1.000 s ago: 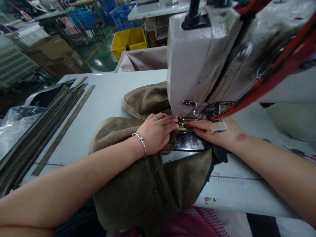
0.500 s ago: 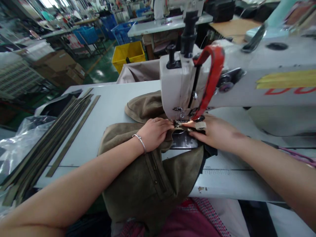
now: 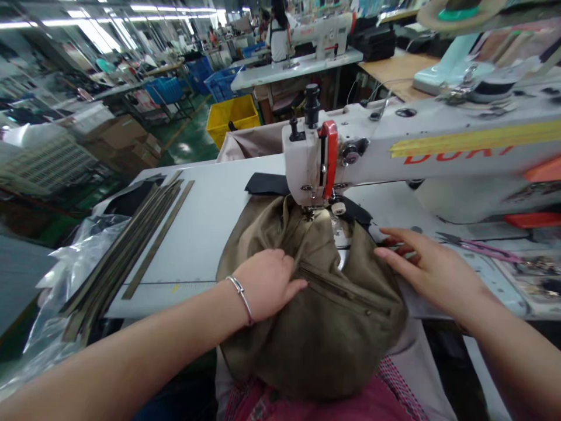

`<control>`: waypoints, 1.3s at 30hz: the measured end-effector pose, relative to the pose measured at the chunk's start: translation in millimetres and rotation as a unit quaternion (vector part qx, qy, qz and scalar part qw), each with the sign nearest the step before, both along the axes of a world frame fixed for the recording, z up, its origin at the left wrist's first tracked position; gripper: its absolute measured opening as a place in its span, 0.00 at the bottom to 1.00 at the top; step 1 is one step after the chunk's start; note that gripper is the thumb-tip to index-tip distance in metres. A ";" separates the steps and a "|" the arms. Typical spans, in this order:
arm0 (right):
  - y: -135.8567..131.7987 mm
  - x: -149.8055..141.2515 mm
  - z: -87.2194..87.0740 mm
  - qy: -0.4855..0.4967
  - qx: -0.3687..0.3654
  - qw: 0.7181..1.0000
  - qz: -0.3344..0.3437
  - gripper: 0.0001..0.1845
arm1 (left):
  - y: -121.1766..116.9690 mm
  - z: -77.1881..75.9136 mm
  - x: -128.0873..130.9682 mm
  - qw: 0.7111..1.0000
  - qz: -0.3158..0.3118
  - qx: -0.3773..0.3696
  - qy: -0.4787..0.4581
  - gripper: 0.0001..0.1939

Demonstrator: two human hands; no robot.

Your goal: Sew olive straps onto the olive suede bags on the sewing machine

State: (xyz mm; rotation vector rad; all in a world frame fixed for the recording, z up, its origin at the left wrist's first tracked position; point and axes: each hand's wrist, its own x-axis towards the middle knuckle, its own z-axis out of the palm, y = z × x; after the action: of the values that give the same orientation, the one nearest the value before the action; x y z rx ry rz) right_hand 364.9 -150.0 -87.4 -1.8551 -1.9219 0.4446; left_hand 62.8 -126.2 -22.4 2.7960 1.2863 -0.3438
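A brown-olive garment piece (image 3: 324, 333) with a zippered pocket (image 3: 346, 292) lies bunched over the table's front edge and hangs toward my lap. Its far part runs under the presser foot (image 3: 313, 211) of the white sewing machine (image 3: 302, 158). My left hand (image 3: 265, 283), with a silver bangle at the wrist, presses on the cloth left of the pocket; its fingers are curled into the folds and the thumb points right. Off the right edge of the cloth, my right hand (image 3: 414, 260) hovers with fingers loosely bent and apart, nothing in them. A dark fabric edge (image 3: 267, 184) shows behind the garment.
Long olive strips (image 3: 131, 251) lie in a pile on the left, beside clear plastic (image 3: 74, 263). Pink-handled snips (image 3: 486, 248) rest at the right, near a tray of small metal parts (image 3: 541, 272). A yellow bin (image 3: 232, 120) stands beyond the table.
Both hands have left the needle area, my left toward me, my right outward. The garment piece has turned and spread, its pocket now slanting rightward. The view has tilted up and drawn back.
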 end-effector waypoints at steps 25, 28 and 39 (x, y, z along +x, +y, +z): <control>7.1 7.9 52.7 -0.154 0.242 0.953 0.098 0.20 | 14.5 -75.3 77.8 0.969 0.018 0.169 -0.180 0.20; 16.2 -48.5 29.8 0.005 0.204 0.953 0.222 0.22 | 10.1 -69.7 76.4 0.974 0.007 0.155 -0.167 0.18; 21.8 -63.6 -14.2 -0.091 0.158 0.920 0.346 0.18 | 16.7 -37.5 6.9 0.989 -0.076 0.119 -0.047 0.24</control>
State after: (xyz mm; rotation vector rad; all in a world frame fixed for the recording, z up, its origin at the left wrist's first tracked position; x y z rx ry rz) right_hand 301.3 -128.1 -101.6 -1.0050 -2.5763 0.1434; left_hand 69.6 -109.5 -59.9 3.0744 1.1680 -0.0647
